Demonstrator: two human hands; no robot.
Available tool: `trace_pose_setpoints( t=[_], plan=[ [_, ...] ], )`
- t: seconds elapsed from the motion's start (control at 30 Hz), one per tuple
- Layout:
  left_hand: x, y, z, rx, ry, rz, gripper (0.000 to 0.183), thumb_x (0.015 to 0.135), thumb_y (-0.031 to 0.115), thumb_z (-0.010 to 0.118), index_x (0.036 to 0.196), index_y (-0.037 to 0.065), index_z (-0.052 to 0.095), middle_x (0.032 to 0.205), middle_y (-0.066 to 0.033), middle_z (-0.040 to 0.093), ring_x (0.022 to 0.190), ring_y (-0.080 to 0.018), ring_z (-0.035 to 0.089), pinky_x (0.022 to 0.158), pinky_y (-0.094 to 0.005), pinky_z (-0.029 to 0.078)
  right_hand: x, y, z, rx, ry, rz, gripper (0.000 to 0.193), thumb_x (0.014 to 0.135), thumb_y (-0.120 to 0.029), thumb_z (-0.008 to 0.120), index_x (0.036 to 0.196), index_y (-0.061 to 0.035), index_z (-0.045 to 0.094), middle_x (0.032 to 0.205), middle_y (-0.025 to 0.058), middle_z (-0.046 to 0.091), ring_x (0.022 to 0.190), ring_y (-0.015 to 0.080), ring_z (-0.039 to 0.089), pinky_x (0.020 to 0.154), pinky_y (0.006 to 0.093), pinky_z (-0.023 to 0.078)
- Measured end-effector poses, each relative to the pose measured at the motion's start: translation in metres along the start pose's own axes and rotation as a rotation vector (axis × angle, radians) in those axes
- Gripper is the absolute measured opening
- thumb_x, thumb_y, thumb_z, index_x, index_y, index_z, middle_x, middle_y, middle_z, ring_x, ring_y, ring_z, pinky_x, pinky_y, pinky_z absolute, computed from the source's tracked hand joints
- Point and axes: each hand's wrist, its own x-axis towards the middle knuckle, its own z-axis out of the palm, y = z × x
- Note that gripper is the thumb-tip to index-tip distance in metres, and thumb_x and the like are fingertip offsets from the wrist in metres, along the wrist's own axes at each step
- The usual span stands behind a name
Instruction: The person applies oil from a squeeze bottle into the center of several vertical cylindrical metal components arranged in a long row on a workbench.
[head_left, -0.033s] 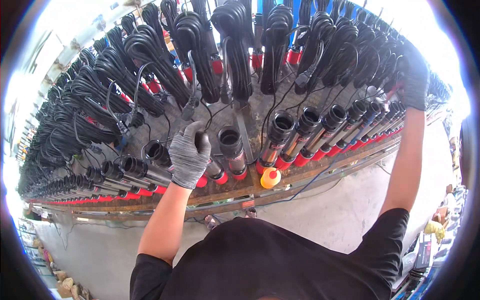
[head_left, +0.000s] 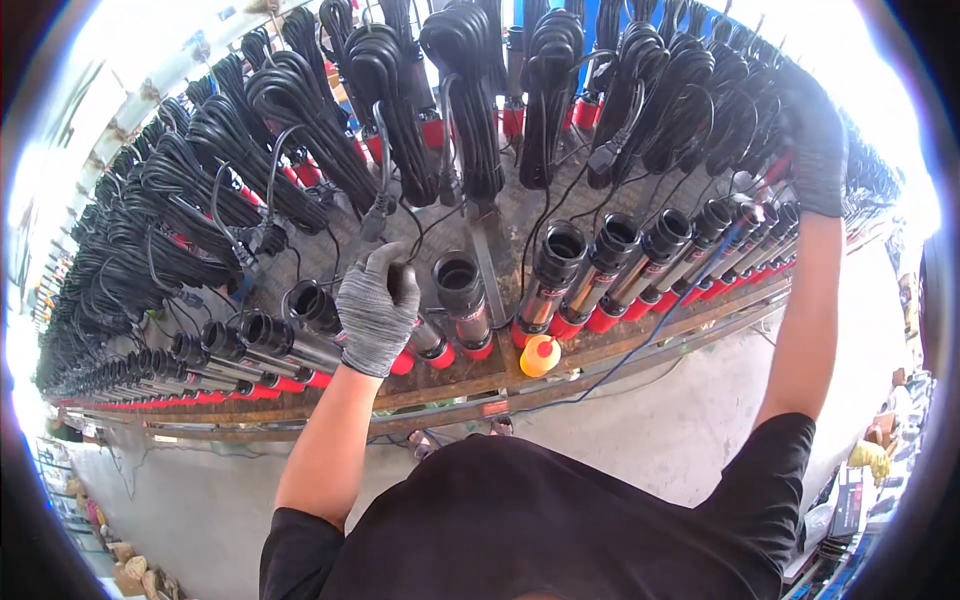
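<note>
My left hand (head_left: 378, 310), in a grey knit glove, is curled around the top of a steel pump-like cylinder (head_left: 432, 342) with a red base. Its fingers and the glove cover the cylinder's upper end. At the far right my right hand (head_left: 818, 150), in a dark grey glove, closes on a tool with a red part (head_left: 776, 168) whose kind I cannot make out. A blue hose (head_left: 640, 352) runs up toward that tool. Beneath it stand upright steel cylinders with open black tops. Between my hands is another such cylinder (head_left: 461, 290).
Thick bundles of black cable (head_left: 300, 130) with plugs hang behind the front row. A yellow bottle with a red cap (head_left: 540, 356) stands at the front edge of the wooden bench (head_left: 470, 385). Boxes and a yellow bag (head_left: 868, 458) lie at the lower right.
My right hand has shifted slightly left with the red-parted tool, and the upper part of the blue hose has moved with it. My left hand stays on the same cylinder.
</note>
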Motion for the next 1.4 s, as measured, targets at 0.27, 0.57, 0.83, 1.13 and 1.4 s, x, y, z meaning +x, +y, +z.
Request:
trace_pose_setpoints(
  t=[0.27,0.57,0.83,1.13,1.4],
  plan=[
    [-0.006,-0.005,-0.005,0.04,0.031,-0.035,0.028,0.085,0.01,0.075,0.113,0.009,0.069,0.089,-0.0119,0.07,0.081,-0.033,0.068,0.074,-0.0442,0.055,-0.015,-0.064,0.167,0.093,-0.537,-0.069,0.047,0.098,-0.016,0.07,0.144,-0.0139,0.065,0.084,-0.0048,0.065,0.062,0.0017,0.047,0.052,0.0209,0.038],
    [-0.007,-0.002,-0.007,0.061,0.011,-0.071,0.025,0.087,0.01,0.074,0.112,0.008,0.069,0.091,-0.0119,0.072,0.084,-0.0332,0.068,0.076,-0.0443,0.056,-0.059,-0.029,0.188,0.36,-1.009,0.375,0.033,0.094,-0.013,0.077,0.122,0.0028,0.07,0.109,0.0087,0.077,0.091,0.0107,0.073,0.08,0.0239,0.06],
    [0.001,-0.002,-0.008,0.09,-0.112,-0.025,0.029,0.089,0.015,0.071,0.117,0.007,0.068,0.095,-0.0154,0.071,0.088,-0.037,0.067,0.079,-0.0488,0.054,-0.109,-0.015,0.172,0.518,-1.002,0.478,0.046,0.098,-0.018,0.073,0.138,-0.0011,0.062,0.111,0.0077,0.077,0.086,0.0082,0.069,0.074,0.023,0.056],
    [0.034,0.067,-0.001,0.189,-0.356,0.139,0.035,0.096,0.032,0.067,0.122,0.009,0.066,0.105,-0.0195,0.071,0.094,-0.0406,0.068,0.084,-0.0519,0.053,-0.133,0.006,0.164,0.673,-0.834,0.553,0.051,0.104,-0.046,0.065,0.134,-0.0056,0.068,0.092,-0.0005,0.071,0.067,0.0051,0.06,0.053,0.0201,0.039],
    [0.04,0.061,0.041,0.119,-0.43,0.041,0.019,0.094,0.025,0.062,0.102,0.009,0.069,0.086,-0.0172,0.07,0.087,-0.0375,0.071,0.079,-0.0506,0.057,-0.147,0.028,0.173,0.844,-0.633,0.596,0.047,0.096,-0.039,0.074,0.122,-0.0011,0.066,0.082,0.0058,0.067,0.055,0.0105,0.053,0.046,0.0235,0.035]
  ],
)
